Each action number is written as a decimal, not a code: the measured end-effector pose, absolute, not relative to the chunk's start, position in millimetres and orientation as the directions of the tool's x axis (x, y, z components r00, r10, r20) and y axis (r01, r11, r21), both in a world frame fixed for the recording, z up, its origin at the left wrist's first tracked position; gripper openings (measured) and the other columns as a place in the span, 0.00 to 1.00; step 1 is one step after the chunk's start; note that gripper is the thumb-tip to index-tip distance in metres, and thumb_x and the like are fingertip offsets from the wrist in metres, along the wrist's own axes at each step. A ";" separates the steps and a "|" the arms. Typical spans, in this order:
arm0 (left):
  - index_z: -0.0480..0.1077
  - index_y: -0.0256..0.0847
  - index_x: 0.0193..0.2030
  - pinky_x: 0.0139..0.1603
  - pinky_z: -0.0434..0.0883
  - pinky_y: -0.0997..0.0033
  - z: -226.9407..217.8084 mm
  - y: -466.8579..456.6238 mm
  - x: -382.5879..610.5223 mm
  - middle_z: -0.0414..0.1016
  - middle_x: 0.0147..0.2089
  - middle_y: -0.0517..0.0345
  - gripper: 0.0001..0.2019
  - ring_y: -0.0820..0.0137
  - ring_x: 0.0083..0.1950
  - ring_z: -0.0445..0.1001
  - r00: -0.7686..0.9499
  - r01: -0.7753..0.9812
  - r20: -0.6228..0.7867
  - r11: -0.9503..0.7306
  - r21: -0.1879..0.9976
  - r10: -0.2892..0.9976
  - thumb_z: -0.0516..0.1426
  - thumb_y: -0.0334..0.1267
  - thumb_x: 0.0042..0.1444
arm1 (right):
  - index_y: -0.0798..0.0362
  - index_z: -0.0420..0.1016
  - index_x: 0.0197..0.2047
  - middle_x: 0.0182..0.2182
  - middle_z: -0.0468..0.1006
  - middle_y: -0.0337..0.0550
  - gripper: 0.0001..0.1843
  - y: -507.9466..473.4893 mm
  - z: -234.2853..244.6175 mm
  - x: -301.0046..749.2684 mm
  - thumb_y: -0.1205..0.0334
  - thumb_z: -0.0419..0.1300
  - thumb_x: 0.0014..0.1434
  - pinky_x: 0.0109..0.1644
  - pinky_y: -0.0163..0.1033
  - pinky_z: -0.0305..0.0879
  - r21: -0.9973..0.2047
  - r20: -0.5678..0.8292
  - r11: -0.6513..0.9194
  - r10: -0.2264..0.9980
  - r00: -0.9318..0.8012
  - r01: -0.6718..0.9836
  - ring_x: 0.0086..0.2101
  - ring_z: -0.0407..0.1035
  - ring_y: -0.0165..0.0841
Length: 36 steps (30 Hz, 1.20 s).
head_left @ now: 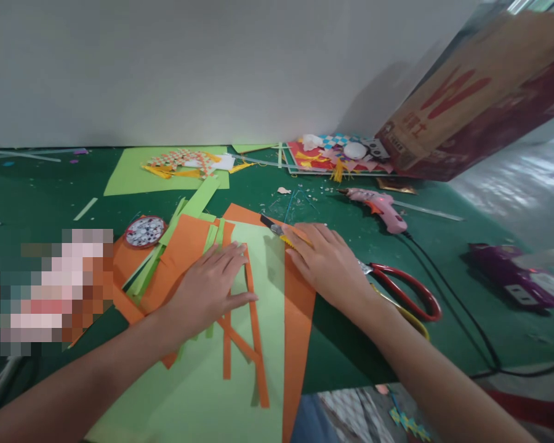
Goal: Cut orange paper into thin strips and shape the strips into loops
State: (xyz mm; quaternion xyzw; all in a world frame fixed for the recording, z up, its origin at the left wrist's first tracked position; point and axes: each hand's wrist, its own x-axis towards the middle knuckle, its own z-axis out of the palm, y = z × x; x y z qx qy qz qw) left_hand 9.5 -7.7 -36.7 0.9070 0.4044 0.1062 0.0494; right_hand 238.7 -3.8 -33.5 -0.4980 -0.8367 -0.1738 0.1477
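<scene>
My right hand [332,264] is closed around a yellow utility knife [272,226], its dark blade pointing up and left over the paper. With fingers stretched out, my left hand [207,286] lies flat on orange paper strips [257,344]. The strips rest on a light green sheet [189,397]. Beneath its right edge shows an orange sheet [297,344]. Cut green strips [150,271] and another orange piece [191,240] lie left of my left hand. Scissors with red and yellow handles [410,289] sit partly hidden behind my right wrist.
A pink glue gun [381,207] lies at right, its black cord trailing down. Beyond it are a paper bag [461,104] and a purple pack [519,277]. A round case of beads [145,232] is at left. Woven paper pieces [184,163] lie by the wall.
</scene>
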 end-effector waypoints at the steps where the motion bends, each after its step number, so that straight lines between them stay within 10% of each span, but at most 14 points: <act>1: 0.66 0.32 0.55 0.65 0.59 0.52 -36.6 -8.3 9.3 0.63 0.63 0.40 0.31 0.57 0.65 0.61 0.646 0.726 0.153 -0.664 0.177 0.748 0.48 0.58 0.58 | 0.62 0.71 0.52 0.45 0.75 0.57 0.17 -10.1 -30.6 237.6 0.68 0.50 0.62 0.46 0.50 0.68 0.117 0.432 0.487 0.760 -0.486 0.866 0.45 0.68 0.45; 9: 0.67 0.37 0.51 0.67 0.57 0.55 -28.5 -13.5 8.2 0.70 0.59 0.47 0.19 0.66 0.62 0.66 0.649 0.668 0.307 -0.714 0.208 0.696 0.45 0.47 0.66 | 0.57 0.72 0.50 0.44 0.76 0.54 0.25 -92.4 -8.5 217.7 0.47 0.60 0.56 0.43 0.45 0.72 -0.257 0.282 0.749 0.663 -0.694 0.611 0.45 0.71 0.41; 21: 0.67 0.36 0.49 0.61 0.63 0.53 -17.3 -13.5 -2.8 0.76 0.50 0.47 0.19 0.62 0.52 0.73 0.564 0.646 0.413 -0.693 0.319 0.716 0.42 0.46 0.66 | 0.56 0.75 0.37 0.34 0.77 0.48 0.13 -104.0 -15.9 201.6 0.73 0.50 0.61 0.41 0.40 0.72 -0.219 0.392 0.786 0.614 -0.685 0.578 0.39 0.73 0.35; 29: 0.71 0.41 0.46 0.50 0.70 0.66 -5.0 -22.2 -1.8 0.77 0.47 0.54 0.19 0.67 0.47 0.75 0.485 0.377 0.196 -0.406 0.833 0.852 0.41 0.44 0.67 | 0.54 0.71 0.28 0.27 0.76 0.43 0.09 -62.1 12.4 189.6 0.72 0.53 0.58 0.33 0.32 0.68 -0.569 0.529 0.666 0.745 -0.406 0.481 0.30 0.71 0.29; 36: 0.73 0.40 0.38 0.53 0.67 0.65 -10.3 -22.5 2.7 0.80 0.40 0.52 0.21 0.65 0.46 0.76 0.529 0.096 0.048 -0.116 0.989 0.847 0.44 0.50 0.64 | 0.54 0.69 0.25 0.24 0.74 0.40 0.10 -1.8 41.5 167.9 0.64 0.52 0.56 0.28 0.31 0.62 -0.845 0.281 0.363 0.926 -0.251 0.394 0.24 0.66 0.26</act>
